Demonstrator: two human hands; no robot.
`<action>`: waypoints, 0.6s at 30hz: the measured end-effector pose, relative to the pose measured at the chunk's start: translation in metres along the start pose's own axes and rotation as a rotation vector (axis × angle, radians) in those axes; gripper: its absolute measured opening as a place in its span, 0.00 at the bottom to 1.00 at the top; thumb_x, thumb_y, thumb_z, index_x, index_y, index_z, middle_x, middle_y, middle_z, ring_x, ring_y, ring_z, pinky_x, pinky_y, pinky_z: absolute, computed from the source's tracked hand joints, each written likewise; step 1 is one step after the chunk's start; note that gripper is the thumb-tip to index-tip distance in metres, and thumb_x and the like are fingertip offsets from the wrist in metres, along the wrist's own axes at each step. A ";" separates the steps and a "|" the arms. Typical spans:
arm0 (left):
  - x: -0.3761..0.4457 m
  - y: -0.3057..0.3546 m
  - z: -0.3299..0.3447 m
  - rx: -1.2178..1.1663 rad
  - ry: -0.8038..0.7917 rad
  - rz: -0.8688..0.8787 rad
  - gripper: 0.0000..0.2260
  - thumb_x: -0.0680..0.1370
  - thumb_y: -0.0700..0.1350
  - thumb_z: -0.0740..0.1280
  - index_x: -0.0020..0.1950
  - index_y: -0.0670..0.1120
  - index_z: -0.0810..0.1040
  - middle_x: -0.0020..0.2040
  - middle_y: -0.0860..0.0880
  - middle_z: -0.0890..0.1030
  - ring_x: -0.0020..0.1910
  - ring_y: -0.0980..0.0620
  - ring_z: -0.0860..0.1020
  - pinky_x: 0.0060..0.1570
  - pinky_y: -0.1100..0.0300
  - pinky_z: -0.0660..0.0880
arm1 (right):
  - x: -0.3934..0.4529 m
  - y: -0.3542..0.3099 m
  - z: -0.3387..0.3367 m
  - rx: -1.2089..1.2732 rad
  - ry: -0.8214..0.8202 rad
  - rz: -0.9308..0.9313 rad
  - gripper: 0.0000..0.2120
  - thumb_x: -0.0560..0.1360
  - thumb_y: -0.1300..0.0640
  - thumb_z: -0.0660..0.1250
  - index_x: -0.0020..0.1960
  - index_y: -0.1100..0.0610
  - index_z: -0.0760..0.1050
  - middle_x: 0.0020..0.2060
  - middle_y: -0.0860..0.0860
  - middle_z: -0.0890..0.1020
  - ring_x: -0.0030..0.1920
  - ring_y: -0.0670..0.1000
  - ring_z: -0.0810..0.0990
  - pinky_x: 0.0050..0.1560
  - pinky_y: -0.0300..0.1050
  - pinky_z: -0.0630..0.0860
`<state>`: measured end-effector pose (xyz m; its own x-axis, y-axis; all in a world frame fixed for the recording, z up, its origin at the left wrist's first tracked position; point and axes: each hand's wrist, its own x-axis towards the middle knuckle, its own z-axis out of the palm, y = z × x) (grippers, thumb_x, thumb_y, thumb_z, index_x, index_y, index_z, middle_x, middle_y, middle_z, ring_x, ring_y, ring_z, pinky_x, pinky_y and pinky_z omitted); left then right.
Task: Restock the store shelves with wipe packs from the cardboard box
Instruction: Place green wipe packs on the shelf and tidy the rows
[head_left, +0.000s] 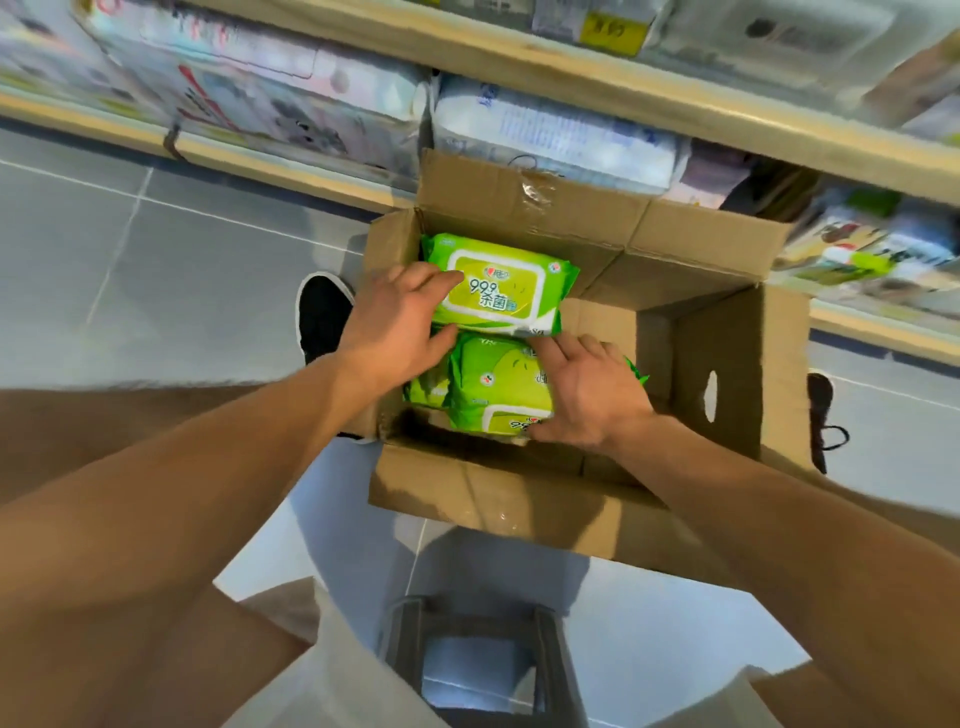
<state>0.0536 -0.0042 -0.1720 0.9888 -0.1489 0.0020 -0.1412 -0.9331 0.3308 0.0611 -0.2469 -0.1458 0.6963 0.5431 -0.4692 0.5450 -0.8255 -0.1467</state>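
- Leftmost, centre of the frame, the left hand (400, 317) pinches the upper wipe pack (501, 283), fingers on its label, thumb under its edge.
- Next, centre-right, the right hand (592, 392) curls around the lower wipe pack (493, 387), gripping it.
- Both packs sit inside the open cardboard box (727, 364), below the shelves (571, 67) at the top.
- Risk, as I judge it: glossy, soft, pillow-like green plastic may slip from a shallow pinch.
- Stiff raised flaps could snag a pack on the way out.
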 end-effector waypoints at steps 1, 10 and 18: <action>0.008 0.007 0.005 0.039 -0.035 -0.002 0.27 0.72 0.53 0.66 0.70 0.48 0.70 0.63 0.44 0.76 0.58 0.39 0.75 0.56 0.45 0.74 | -0.009 0.010 -0.002 -0.017 0.024 0.008 0.49 0.63 0.36 0.73 0.76 0.52 0.55 0.66 0.53 0.70 0.65 0.58 0.68 0.65 0.53 0.63; 0.076 0.044 0.040 0.110 -0.389 -0.114 0.39 0.74 0.55 0.67 0.78 0.51 0.49 0.78 0.45 0.52 0.77 0.43 0.50 0.72 0.40 0.51 | -0.067 0.072 0.019 0.008 0.180 0.230 0.48 0.62 0.37 0.76 0.74 0.54 0.61 0.61 0.54 0.73 0.60 0.59 0.71 0.63 0.55 0.65; 0.061 0.069 0.037 0.394 -0.373 -0.093 0.41 0.60 0.60 0.77 0.67 0.45 0.67 0.61 0.44 0.69 0.61 0.41 0.67 0.63 0.45 0.62 | -0.076 0.090 0.046 0.191 0.286 0.509 0.47 0.61 0.35 0.75 0.72 0.55 0.62 0.60 0.55 0.73 0.59 0.60 0.72 0.60 0.57 0.68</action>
<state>0.1024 -0.0901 -0.1837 0.9243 -0.0992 -0.3686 -0.1320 -0.9891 -0.0646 0.0358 -0.3698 -0.1629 0.9594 0.0716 -0.2729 0.0364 -0.9906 -0.1320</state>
